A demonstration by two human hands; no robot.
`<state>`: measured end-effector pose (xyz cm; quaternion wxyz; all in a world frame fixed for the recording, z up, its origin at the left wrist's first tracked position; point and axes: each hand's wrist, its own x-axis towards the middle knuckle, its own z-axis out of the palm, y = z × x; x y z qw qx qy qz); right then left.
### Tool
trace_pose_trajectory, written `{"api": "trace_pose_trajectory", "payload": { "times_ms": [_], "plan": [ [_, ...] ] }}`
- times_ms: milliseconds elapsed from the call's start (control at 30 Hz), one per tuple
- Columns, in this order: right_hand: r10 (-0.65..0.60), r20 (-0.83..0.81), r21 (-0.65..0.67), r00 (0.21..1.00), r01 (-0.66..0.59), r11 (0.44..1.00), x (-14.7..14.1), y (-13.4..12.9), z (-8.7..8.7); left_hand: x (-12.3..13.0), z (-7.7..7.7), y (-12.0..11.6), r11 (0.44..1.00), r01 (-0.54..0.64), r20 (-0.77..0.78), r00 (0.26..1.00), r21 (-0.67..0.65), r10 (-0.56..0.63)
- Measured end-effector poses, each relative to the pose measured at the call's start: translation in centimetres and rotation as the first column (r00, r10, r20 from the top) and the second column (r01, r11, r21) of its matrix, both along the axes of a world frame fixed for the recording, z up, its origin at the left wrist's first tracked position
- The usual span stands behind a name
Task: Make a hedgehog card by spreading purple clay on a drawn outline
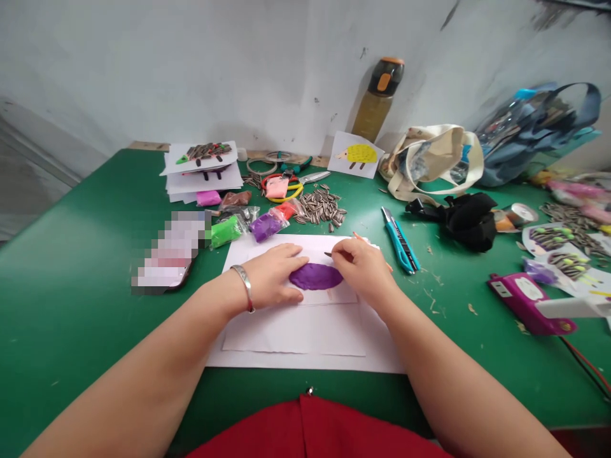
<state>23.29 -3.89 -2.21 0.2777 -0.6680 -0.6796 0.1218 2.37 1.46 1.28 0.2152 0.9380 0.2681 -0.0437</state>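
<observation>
Head view: holding the left fingers [293, 263] spread, thumb well apart, around the left end of a flat purple clay oval [316, 277], with nothing in their grip. Pinching the right fingers [342, 249] together on a small dark sliver [328, 254], just past the oval's far edge; probably a seed, though mostly hidden by the grip. Keeping the oval between both sets of fingers, on a white card [334, 298] over larger white sheets [296, 334]. Covering part of an orange stick [357, 236] with the right hand. Can see, beyond the left fingers and crowding the sheets' far edge, a purple packet [266, 225] and a green packet [226, 232]. Past these, straight ahead of the fingers, note a loose seed pile [322, 207] and scissors [315, 178]. Farther off to the left, see a stack of cards [205, 181]; nearer, left of the left fingers, a phone [169, 257] with its screen blurred out. To the right of the right fingers, near on the green tabletop [449, 343], find a teal cutter [401, 242], then a black cloth item [470, 222] and, farther right, a magenta device [529, 305]. Beyond the right fingers, by the wall, see a hedgehog picture [356, 154] before a bottle [377, 105], beside a cream bag [429, 152].
</observation>
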Motion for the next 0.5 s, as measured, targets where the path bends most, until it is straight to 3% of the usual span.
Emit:
{"api": "trace_pose_trajectory", "payload": {
  "times_ms": [233,500],
  "plan": [
    [0.068,0.083,-0.099,0.994,-0.059,0.993,0.08,0.47,-0.05,0.18,-0.06,0.33,0.999,0.031,0.024,0.999,0.042,-0.033],
    [0.038,0.068,-0.087,0.997,-0.032,0.996,0.11,0.46,-0.35,0.72,-0.63,0.02,0.984,0.014,0.007,1.000,0.177,-0.015]
  ]
}}
